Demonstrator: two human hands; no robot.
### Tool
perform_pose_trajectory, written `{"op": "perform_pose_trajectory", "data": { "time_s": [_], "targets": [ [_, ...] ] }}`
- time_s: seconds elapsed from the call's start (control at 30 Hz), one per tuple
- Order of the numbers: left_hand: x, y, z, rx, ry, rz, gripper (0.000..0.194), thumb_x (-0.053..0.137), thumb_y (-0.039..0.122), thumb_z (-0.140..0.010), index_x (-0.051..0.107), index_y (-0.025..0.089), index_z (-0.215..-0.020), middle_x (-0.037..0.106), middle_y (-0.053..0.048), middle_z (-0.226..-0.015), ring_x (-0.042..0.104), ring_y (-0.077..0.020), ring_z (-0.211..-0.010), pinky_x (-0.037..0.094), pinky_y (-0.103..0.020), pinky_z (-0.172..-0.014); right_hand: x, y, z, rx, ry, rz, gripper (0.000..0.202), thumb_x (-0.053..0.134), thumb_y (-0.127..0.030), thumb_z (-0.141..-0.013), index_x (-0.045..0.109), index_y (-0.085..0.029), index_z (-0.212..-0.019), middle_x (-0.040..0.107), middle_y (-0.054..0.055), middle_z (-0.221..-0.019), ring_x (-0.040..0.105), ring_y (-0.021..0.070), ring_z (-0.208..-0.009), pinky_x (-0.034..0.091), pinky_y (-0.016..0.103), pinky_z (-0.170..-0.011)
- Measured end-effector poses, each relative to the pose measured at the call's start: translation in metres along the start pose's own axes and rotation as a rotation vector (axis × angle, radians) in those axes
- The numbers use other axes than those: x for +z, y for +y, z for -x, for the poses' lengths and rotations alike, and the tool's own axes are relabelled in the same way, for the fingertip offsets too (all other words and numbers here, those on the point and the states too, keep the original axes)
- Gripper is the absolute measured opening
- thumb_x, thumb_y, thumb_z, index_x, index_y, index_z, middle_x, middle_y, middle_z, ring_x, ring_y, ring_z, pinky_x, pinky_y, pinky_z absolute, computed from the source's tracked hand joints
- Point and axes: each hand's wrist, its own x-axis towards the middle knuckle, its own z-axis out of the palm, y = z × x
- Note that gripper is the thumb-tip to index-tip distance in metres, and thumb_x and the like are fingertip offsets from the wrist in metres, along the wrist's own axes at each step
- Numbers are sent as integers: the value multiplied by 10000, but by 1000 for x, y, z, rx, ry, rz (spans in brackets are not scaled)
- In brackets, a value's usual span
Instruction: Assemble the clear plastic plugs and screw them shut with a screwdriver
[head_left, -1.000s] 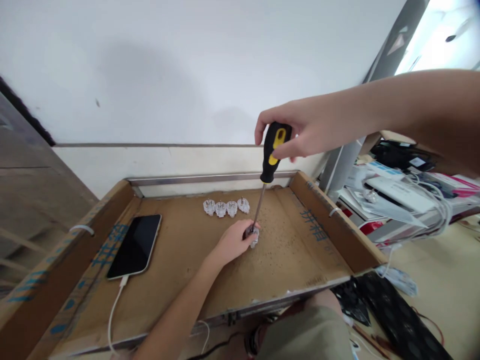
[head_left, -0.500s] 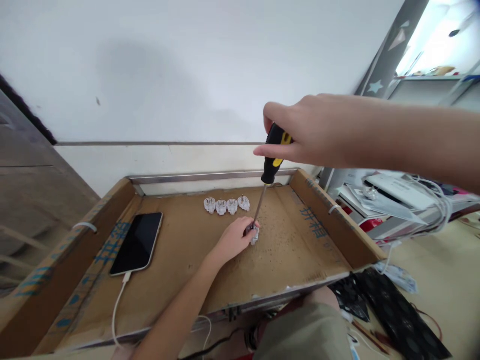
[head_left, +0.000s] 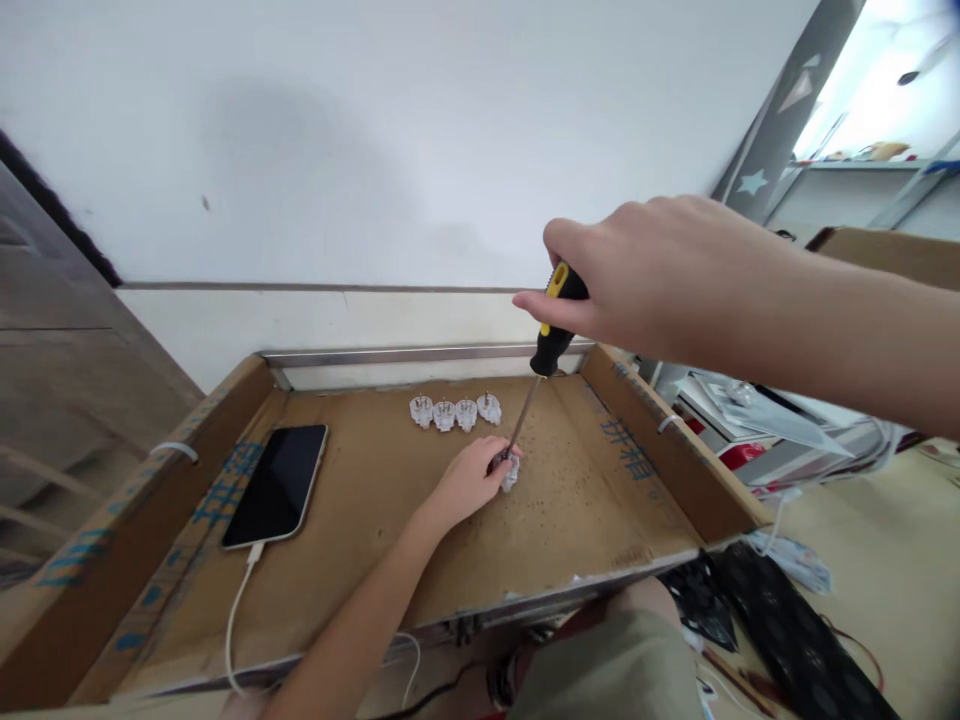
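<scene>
My right hand [head_left: 637, 275] is wrapped round a black-and-yellow screwdriver [head_left: 551, 348], its thumb stretched along the handle. The screwdriver's long shaft slants down to the left and ends at my left fingertips. On the cardboard, my left hand [head_left: 471, 478] pinches a small clear plug [head_left: 511, 476]; a dark part shows between the fingers, and most of the plug's detail is hidden. Just beyond, a row of several clear plugs [head_left: 444, 415] stands with metal pins facing up.
A cardboard-lined tray [head_left: 360, 560] with raised sides forms the work surface. On its left lies a phone [head_left: 277, 487] with a white cable [head_left: 238, 610] plugged in. A white wall [head_left: 315, 180] rises behind. Papers and cables [head_left: 765, 410] are piled at the right.
The screwdriver handle has rotated, so its yellow marking faces another way. My right hand has shifted slightly right and its forearm slopes lower. My left hand keeps its place on the plug.
</scene>
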Motion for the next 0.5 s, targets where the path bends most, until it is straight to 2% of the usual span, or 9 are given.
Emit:
{"op": "perform_pose_trajectory", "data": {
  "time_s": [0.07,0.1,0.13,0.2,0.23,0.3,0.37,0.43,0.5],
  "targets": [
    [0,1,0,-5,-1,-1,206,466,186,-857,610,232,-996,650,-26,-1042,578,-191,-1002,430,-323,-915,-3,-1,2,-43,-44,-99,370,474,-476,-839,496,-179,-1059,582,96,-1027,567,162,-680,374,289,-556],
    [-1,1,0,-7,-1,-2,204,469,186,-856,611,231,-995,651,-26,-1039,580,-190,-1000,433,-320,-912,-4,2,2,-83,-108,-177,354,507,-430,-827,475,-208,-1101,576,71,-1055,553,129,-642,377,275,-541],
    [-1,2,0,-8,0,-3,202,471,187,-855,613,230,-993,651,-26,-1036,582,-189,-998,434,-318,-910,-4,5,1,-124,-184,-251,361,523,-408,-821,459,-241,-1134,580,43,-1045,541,106,-614,379,262,-528],
    [-1,2,0,-12,1,-9,201,476,190,-854,616,229,-992,653,-25,-1029,585,-190,-989,436,-316,-908,-3,13,-2,-156,-281,-319,356,490,-464,-841,468,-278,-1144,607,4,-920,537,102,-593,382,252,-518],
    [-1,2,0,-13,0,-12,202,476,192,-854,617,229,-995,652,-25,-1032,586,-190,-987,436,-316,-908,-2,15,-3,-142,-273,-305,379,454,-525,-849,489,-267,-1125,609,6,-850,547,118,-605,384,258,-523],
    [-1,2,0,-16,2,-18,209,474,197,-856,617,231,-1004,651,-24,-1040,585,-191,-984,437,-317,-905,3,16,-5,-47,-137,-178,499,367,-629,-848,529,-209,-1062,601,41,-793,574,168,-662,391,289,-552],
    [0,1,0,-18,6,-17,216,474,202,-856,616,235,-1015,651,-23,-1049,583,-191,-992,436,-318,-907,6,14,-6,21,-28,-84,567,339,-667,-839,544,-171,-1024,601,71,-809,591,208,-734,397,306,-584],
    [0,0,0,-20,8,-12,220,475,205,-854,616,236,-1020,652,-25,-1055,581,-192,-1004,432,-321,-916,7,14,-7,-16,-63,-152,519,427,-635,-820,539,-191,-1065,609,56,-866,596,198,-773,404,290,-604],
    [0,0,0,-20,8,-11,224,475,205,-852,617,236,-1023,651,-26,-1062,581,-193,-1011,430,-325,-923,6,17,-7,-73,-139,-348,473,561,-568,-770,534,-238,-1107,612,16,-903,596,160,-765,407,259,-612]
  ]
}}
